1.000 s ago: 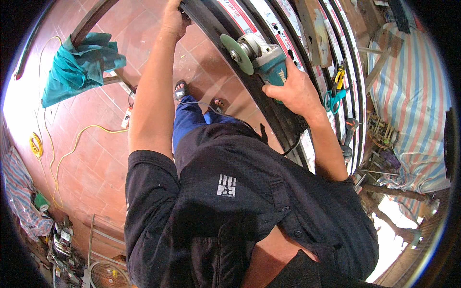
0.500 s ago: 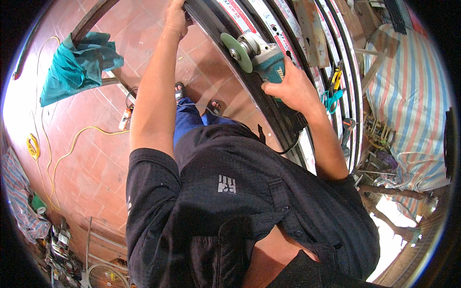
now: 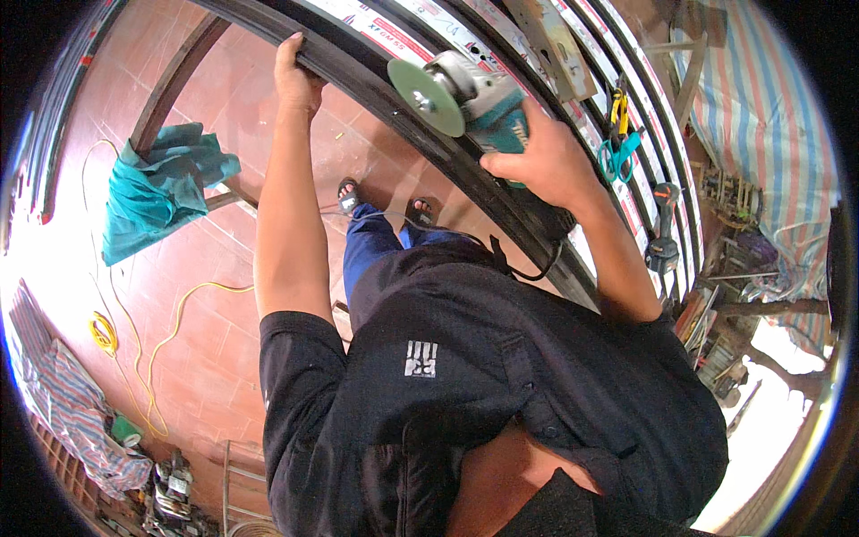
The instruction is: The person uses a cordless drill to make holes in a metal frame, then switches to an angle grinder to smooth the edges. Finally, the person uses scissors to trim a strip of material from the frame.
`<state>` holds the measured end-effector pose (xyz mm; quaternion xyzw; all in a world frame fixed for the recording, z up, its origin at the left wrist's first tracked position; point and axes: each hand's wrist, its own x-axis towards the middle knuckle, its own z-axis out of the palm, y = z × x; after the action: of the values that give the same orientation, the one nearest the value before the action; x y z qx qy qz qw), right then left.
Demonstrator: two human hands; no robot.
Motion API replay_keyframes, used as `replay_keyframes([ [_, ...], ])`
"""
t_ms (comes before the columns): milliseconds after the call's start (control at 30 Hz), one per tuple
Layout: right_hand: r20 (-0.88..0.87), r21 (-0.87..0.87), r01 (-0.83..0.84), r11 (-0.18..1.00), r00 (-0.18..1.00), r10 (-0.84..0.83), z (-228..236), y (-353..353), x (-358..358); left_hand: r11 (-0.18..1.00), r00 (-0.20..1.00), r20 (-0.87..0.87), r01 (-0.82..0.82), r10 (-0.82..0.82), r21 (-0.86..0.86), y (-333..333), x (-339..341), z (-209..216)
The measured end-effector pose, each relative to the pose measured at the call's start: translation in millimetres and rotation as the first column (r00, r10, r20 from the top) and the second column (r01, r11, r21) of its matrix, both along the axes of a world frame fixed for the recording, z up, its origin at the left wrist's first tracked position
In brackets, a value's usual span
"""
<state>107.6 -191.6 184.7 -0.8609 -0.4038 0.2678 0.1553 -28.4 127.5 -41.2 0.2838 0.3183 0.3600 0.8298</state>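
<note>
My right hand [image 3: 553,159] is wrapped around the teal body of an angle grinder [image 3: 497,115]. Its pale green disc [image 3: 426,98] points left, over the nearest long black profile bar [image 3: 380,107]; I cannot tell whether the disc touches the bar. Farther along that same bar, my left hand [image 3: 299,80] grips the near edge, with the thumb on top and the other fingers partly hidden underneath. White printed strips [image 3: 394,45] run along the black bars behind. The grinder's dark cord [image 3: 546,259] loops down beside the bar.
Teal scissors [image 3: 617,159], a yellow-handled tool [image 3: 619,112] and a cordless drill [image 3: 664,224] lie on the bars at right. Teal cloth [image 3: 165,192] drapes a stand at left. A yellow cord [image 3: 183,313] crosses the tiled floor. Striped tarp [image 3: 761,116] hangs at far right.
The view has shifted, so the surroundings sit lower and more to the right. My left hand is now closer in along the bar. The disc shows more of its face.
</note>
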Motion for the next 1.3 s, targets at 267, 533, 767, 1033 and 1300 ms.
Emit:
replay_keyframes([
  [267,-0.056,0.175,0.039,0.984,0.998,-0.029,28,-61,7,1.0,0.998,0.06,0.021,-0.022,0.005,5,-2,-8],
  [533,-0.015,0.004,0.089,0.996,0.996,-0.089,17,-98,6,1.0,0.999,0.045,0.013,-0.014,0.028,8,-2,-7],
  [767,-0.019,-0.002,0.067,0.998,0.998,-0.067,6,-109,1,0.997,0.997,0.074,0.014,-0.02,0.076,8,-1,-5],
  [1033,-0.008,-0.268,0.062,0.961,0.998,-0.066,9,-112,1,0.998,0.999,0.035,0.006,-0.009,0.063,11,-2,-7],
  [1300,-0.046,-0.285,0.075,0.955,0.995,-0.092,5,-119,1,0.998,0.997,0.062,0.038,-0.041,0.056,22,-6,-16],
])
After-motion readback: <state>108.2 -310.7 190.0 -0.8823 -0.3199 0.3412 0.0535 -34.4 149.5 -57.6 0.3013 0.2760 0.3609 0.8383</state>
